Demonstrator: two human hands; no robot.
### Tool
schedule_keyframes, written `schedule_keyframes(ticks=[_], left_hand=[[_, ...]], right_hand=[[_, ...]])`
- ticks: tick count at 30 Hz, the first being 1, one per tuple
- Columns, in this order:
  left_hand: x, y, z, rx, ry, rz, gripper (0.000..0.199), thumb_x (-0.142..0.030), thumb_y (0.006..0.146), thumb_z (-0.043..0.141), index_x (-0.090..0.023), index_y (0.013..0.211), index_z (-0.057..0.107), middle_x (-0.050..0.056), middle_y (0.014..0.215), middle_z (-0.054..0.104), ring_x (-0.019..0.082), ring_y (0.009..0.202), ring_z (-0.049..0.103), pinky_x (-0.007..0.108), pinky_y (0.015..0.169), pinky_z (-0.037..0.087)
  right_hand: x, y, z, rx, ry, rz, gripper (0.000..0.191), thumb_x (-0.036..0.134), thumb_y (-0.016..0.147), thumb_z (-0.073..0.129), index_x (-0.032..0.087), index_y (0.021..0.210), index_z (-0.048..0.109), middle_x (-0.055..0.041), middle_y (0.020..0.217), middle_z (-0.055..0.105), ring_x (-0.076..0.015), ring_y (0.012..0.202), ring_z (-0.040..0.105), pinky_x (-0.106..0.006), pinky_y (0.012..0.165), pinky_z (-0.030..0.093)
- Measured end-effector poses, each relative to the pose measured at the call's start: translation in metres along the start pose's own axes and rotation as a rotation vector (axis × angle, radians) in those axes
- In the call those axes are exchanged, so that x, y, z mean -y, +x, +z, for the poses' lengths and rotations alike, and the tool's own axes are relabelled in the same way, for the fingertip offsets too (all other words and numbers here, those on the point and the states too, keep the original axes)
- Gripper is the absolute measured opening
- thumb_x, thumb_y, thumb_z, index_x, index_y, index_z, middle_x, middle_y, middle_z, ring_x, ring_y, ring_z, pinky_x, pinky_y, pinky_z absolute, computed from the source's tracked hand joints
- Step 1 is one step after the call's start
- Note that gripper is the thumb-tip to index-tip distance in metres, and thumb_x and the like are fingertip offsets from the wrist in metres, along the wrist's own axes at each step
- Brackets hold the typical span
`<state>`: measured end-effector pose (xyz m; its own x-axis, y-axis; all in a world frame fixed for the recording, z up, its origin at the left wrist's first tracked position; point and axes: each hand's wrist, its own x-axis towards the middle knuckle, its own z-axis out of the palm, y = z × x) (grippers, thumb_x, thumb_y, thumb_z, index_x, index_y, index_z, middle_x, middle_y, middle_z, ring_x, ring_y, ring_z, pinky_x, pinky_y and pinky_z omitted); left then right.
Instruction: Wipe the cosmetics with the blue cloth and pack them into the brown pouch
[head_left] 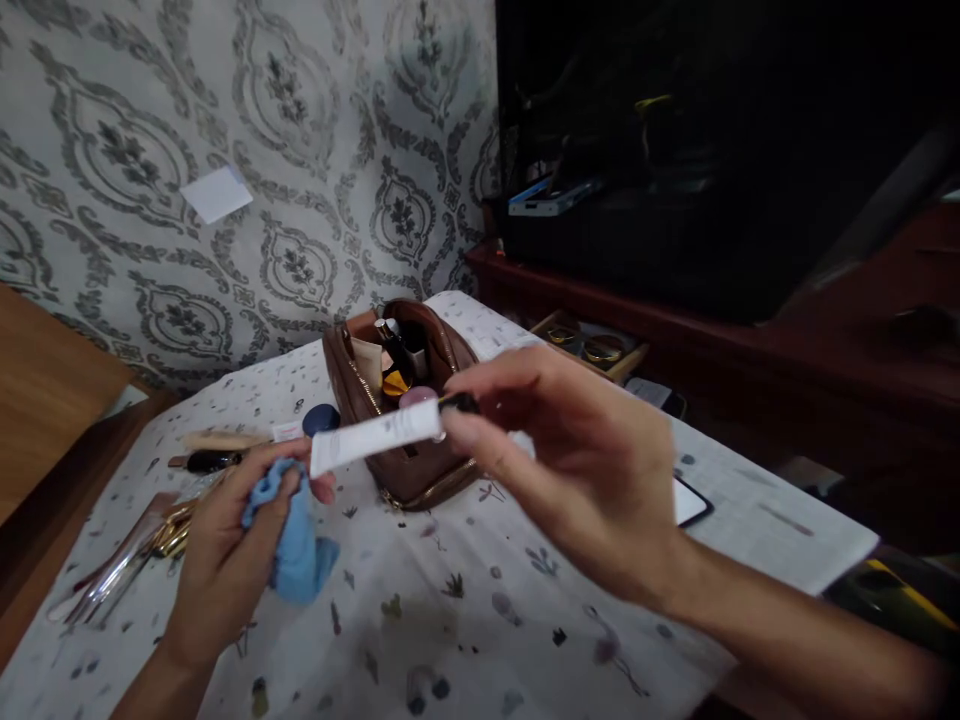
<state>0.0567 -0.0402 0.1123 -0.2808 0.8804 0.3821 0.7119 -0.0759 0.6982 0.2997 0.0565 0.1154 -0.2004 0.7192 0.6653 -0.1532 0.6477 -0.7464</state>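
Note:
Between finger and thumb of my right hand (570, 450) is the black cap of a white squeeze tube (379, 437). The tube lies nearly level, its flat end pointing left toward my other hand. My left hand (232, 540) is closed around a crumpled light blue cloth (300, 545), its fingertips close to the tube's flat end; whether they touch it I cannot tell. Behind the tube stands an unzipped brown toiletry bag (431, 480). Inside the bag are a dark bottle (394, 350) with a silver top, an amber-coloured item (396, 382) and a pink round item (418, 397).
Left on the patterned tablecloth (420, 600) lie gold and silver cosmetic tubes (120, 570), a black tube (210, 460) and a dark blue round lid (321, 419). A wooden tray (626, 365) sits behind my right hand. A large dark screen (675, 150) stands at the back right.

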Motion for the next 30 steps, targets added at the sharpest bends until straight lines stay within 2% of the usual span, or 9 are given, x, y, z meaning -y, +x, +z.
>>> schedule_keyframes(ticks=[2, 4, 6, 8, 10, 13, 18, 24, 30], left_hand=[[-0.006, 0.009, 0.011, 0.093, 0.265, 0.33, 0.032, -0.027, 0.098, 0.048, -0.027, 0.125, 0.066, 0.004, 0.1, 0.071, 0.019, 0.085, 0.069, 0.026, 0.068, 0.055], [-0.007, 0.016, 0.021, 0.143, 0.529, 0.569, 0.045, -0.015, 0.096, 0.043, -0.03, 0.135, 0.06, 0.005, 0.104, 0.069, 0.017, 0.084, 0.067, 0.024, 0.065, 0.051], [-0.002, 0.02, 0.027, 0.121, 0.686, 0.69, 0.054, -0.008, 0.094, 0.042, -0.029, 0.142, 0.054, 0.006, 0.105, 0.066, 0.017, 0.082, 0.066, 0.024, 0.063, 0.048], [0.005, 0.022, 0.031, 0.087, 0.719, 0.755, 0.059, -0.006, 0.094, 0.044, -0.027, 0.149, 0.048, 0.007, 0.107, 0.065, 0.017, 0.085, 0.065, 0.025, 0.066, 0.049], [0.01, 0.022, 0.033, 0.064, 0.709, 0.793, 0.064, -0.005, 0.094, 0.047, -0.028, 0.154, 0.041, 0.008, 0.108, 0.063, 0.018, 0.089, 0.065, 0.025, 0.071, 0.05], [0.013, 0.021, 0.034, 0.03, 0.71, 0.801, 0.07, -0.005, 0.094, 0.049, -0.033, 0.157, 0.036, 0.007, 0.102, 0.062, 0.018, 0.085, 0.065, 0.026, 0.071, 0.05], [0.015, 0.022, 0.036, 0.024, 0.705, 0.786, 0.072, -0.005, 0.094, 0.048, -0.035, 0.158, 0.033, 0.008, 0.102, 0.061, 0.019, 0.086, 0.065, 0.027, 0.071, 0.053], [0.021, 0.022, 0.031, 0.099, 0.694, 0.771, 0.078, -0.003, 0.09, 0.048, -0.033, 0.16, 0.03, 0.009, 0.103, 0.061, 0.019, 0.085, 0.065, 0.026, 0.064, 0.053], [0.024, 0.021, 0.029, 0.125, 0.688, 0.763, 0.079, -0.003, 0.089, 0.049, -0.031, 0.16, 0.03, 0.01, 0.106, 0.06, 0.021, 0.086, 0.065, 0.027, 0.063, 0.053]], right_hand=[[-0.004, 0.013, -0.011, -0.1, -0.047, 0.018, 0.013, 0.037, 0.091, 0.071, 0.024, 0.092, 0.069, -0.0021, 0.082, 0.066, -0.0154, 0.072, 0.063, -0.027, 0.059, 0.054], [-0.011, 0.027, -0.017, -0.143, -0.085, 0.009, 0.017, 0.04, 0.088, 0.073, 0.024, 0.089, 0.068, -0.0015, 0.081, 0.065, -0.0156, 0.075, 0.063, -0.026, 0.06, 0.053], [-0.02, 0.04, -0.019, -0.109, -0.116, -0.014, 0.016, 0.038, 0.088, 0.073, 0.024, 0.088, 0.068, -0.0009, 0.081, 0.065, -0.0156, 0.076, 0.062, -0.026, 0.062, 0.052], [-0.03, 0.054, -0.015, -0.02, -0.157, -0.047, 0.009, 0.031, 0.09, 0.07, 0.023, 0.089, 0.067, -0.0005, 0.08, 0.065, -0.0155, 0.076, 0.061, -0.027, 0.066, 0.052], [-0.04, 0.069, -0.006, 0.085, -0.207, -0.082, 0.001, 0.022, 0.091, 0.066, 0.022, 0.091, 0.066, 0.0001, 0.082, 0.066, -0.0152, 0.078, 0.06, -0.027, 0.071, 0.051], [-0.056, 0.092, 0.013, 0.239, -0.314, -0.114, 0.007, 0.015, 0.09, 0.061, 0.02, 0.094, 0.063, 0.0007, 0.085, 0.067, -0.0151, 0.081, 0.06, -0.027, 0.076, 0.048], [-0.078, 0.121, 0.051, 0.43, -0.543, -0.133, 0.014, 0.014, 0.09, 0.054, 0.02, 0.1, 0.062, -0.0013, 0.09, 0.067, -0.0181, 0.087, 0.062, -0.026, 0.076, 0.044], [-0.078, 0.132, 0.078, 0.557, -0.687, -0.047, 0.033, 0.008, 0.088, 0.054, 0.018, 0.119, 0.059, -0.0081, 0.11, 0.069, -0.0251, 0.101, 0.066, -0.03, 0.076, 0.047], [-0.078, 0.141, 0.093, 0.618, -0.697, 0.005, 0.043, -0.002, 0.083, 0.045, 0.017, 0.117, 0.065, -0.0122, 0.118, 0.07, -0.0273, 0.11, 0.067, -0.033, 0.079, 0.05]])
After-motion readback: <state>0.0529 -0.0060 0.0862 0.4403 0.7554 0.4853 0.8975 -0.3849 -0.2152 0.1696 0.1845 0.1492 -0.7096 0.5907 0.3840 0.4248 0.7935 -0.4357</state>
